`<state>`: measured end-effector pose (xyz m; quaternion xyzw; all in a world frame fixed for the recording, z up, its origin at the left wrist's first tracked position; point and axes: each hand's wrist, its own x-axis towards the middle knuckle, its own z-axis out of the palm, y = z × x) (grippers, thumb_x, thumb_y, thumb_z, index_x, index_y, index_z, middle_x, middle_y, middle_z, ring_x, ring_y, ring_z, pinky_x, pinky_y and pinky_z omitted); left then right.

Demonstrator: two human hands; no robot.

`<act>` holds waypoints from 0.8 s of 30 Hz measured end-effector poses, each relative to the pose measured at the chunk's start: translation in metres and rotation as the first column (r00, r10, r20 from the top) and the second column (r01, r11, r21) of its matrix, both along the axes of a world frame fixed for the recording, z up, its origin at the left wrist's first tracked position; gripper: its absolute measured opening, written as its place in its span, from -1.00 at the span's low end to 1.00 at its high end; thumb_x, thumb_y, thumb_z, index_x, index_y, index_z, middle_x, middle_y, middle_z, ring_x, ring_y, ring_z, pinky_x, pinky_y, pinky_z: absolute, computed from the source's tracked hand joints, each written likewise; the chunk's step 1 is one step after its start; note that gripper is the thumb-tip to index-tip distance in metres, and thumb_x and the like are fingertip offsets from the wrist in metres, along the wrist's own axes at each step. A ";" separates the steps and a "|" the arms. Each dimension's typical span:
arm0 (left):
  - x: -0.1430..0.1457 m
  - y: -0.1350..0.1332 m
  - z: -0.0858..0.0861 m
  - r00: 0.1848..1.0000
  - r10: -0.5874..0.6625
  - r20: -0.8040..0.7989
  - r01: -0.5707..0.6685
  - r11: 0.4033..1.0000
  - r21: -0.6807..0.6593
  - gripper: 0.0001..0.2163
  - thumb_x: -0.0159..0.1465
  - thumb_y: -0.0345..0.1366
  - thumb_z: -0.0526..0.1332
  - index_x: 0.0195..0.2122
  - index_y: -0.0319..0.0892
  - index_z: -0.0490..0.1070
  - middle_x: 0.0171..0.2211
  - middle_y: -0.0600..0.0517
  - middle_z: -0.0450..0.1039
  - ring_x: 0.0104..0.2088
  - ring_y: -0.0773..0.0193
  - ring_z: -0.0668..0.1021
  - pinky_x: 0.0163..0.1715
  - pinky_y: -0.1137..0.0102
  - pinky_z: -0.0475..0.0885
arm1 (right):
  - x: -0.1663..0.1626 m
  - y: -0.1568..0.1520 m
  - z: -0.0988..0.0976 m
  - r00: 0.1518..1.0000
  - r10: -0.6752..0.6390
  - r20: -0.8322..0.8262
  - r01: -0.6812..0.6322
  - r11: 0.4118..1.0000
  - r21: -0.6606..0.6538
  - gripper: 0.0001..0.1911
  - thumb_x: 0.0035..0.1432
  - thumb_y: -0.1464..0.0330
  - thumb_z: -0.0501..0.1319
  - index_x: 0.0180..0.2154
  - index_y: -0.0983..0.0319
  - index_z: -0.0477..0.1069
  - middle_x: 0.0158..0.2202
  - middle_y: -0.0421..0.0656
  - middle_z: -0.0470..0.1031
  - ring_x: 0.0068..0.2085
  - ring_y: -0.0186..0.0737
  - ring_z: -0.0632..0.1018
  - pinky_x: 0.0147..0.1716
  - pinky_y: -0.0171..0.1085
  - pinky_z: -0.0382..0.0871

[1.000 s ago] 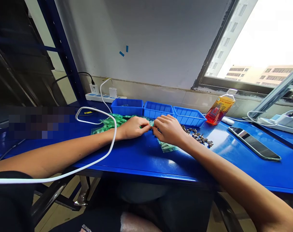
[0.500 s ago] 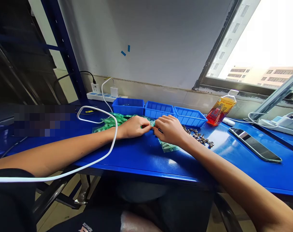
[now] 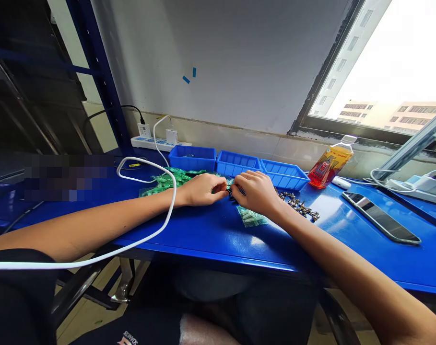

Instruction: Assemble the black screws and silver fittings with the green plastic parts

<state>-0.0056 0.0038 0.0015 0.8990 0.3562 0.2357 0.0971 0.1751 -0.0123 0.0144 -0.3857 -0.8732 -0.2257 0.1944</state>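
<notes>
Close together over the middle of the blue table, my left hand (image 3: pixel 207 189) and my right hand (image 3: pixel 255 191) have their fingers pinched. Between the fingertips shows a small dark piece, too small to name, and a bit of green. Behind my left wrist lies a heap of green plastic packets (image 3: pixel 172 178). Below my right hand, a flat green packet (image 3: pixel 252 217) rests on the table. A pile of small metal parts like screws (image 3: pixel 300 205) lies to the right of my right hand, partly hidden by it.
Three blue bins (image 3: pixel 192 158) line the back of the table (image 3: pixel 203 235). A drink bottle (image 3: pixel 331 163) and a phone (image 3: pixel 381 217) stand and lie at the right. A white cable (image 3: pixel 169 215) loops across my left forearm. A power strip (image 3: pixel 156 143) sits by the wall.
The fingertips have shifted slightly, and a small dark piece now shows between them. The whole view has moved a little; the packets and metal parts stay in place.
</notes>
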 end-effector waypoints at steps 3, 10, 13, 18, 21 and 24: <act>0.000 0.000 0.000 1.000 -0.025 -0.009 0.025 0.999 0.036 -0.80 0.18 -0.23 0.04 -0.52 -0.18 0.28 -0.57 0.08 0.35 -0.53 0.34 0.37 -0.50 0.46 0.19 | 0.001 0.002 0.001 0.996 -0.075 -0.040 0.075 0.997 -0.001 -0.76 0.11 0.39 0.03 -0.54 0.26 0.36 -0.54 -0.13 0.45 -0.46 -0.28 0.39 -0.45 -0.29 0.03; 0.001 -0.004 0.002 0.997 0.027 -0.067 -0.025 0.999 0.031 -0.84 0.18 -0.23 0.05 -0.47 -0.17 0.31 -0.53 0.06 0.38 -0.50 0.29 0.40 -0.48 0.44 0.21 | 0.009 0.008 0.006 0.997 -0.048 -0.057 0.043 0.995 -0.090 -0.78 0.09 0.39 0.05 -0.55 0.25 0.35 -0.53 -0.14 0.45 -0.46 -0.29 0.39 -0.46 -0.32 0.07; 0.001 -0.005 0.003 0.996 0.059 -0.066 -0.059 0.998 -0.001 -0.86 0.18 -0.25 0.05 -0.41 -0.17 0.32 -0.48 0.05 0.42 -0.47 0.27 0.42 -0.47 0.44 0.23 | 0.005 0.003 0.005 0.992 0.116 0.041 -0.111 0.987 -0.120 -0.77 0.09 0.41 0.04 -0.55 0.26 0.35 -0.55 -0.15 0.43 -0.47 -0.31 0.36 -0.42 -0.31 0.09; 0.002 -0.006 0.004 0.995 0.084 -0.056 -0.085 0.996 -0.013 -0.88 0.18 -0.27 0.05 -0.40 -0.17 0.31 -0.48 0.05 0.42 -0.46 0.27 0.44 -0.45 0.43 0.24 | 0.003 0.001 0.004 0.986 0.158 0.052 -0.151 0.981 -0.125 -0.77 0.11 0.41 0.03 -0.53 0.27 0.36 -0.55 -0.15 0.41 -0.47 -0.32 0.34 -0.41 -0.31 0.09; 0.002 -0.006 0.003 0.996 0.082 -0.035 -0.083 0.996 -0.020 -0.89 0.18 -0.27 0.04 -0.39 -0.17 0.30 -0.49 0.07 0.41 -0.48 0.28 0.43 -0.47 0.44 0.23 | 0.005 0.003 0.004 0.987 0.154 0.035 -0.149 0.982 -0.117 -0.76 0.11 0.41 0.02 -0.53 0.27 0.35 -0.56 -0.15 0.40 -0.48 -0.32 0.33 -0.42 -0.31 0.08; 0.001 -0.006 0.003 0.998 0.066 -0.023 -0.067 0.998 -0.020 -0.90 0.18 -0.29 0.04 -0.37 -0.17 0.29 -0.50 0.07 0.40 -0.49 0.29 0.42 -0.48 0.45 0.24 | 0.005 0.004 0.003 0.984 0.174 0.038 -0.169 0.979 -0.118 -0.76 0.13 0.40 0.02 -0.51 0.27 0.36 -0.54 -0.15 0.42 -0.48 -0.31 0.34 -0.41 -0.31 0.09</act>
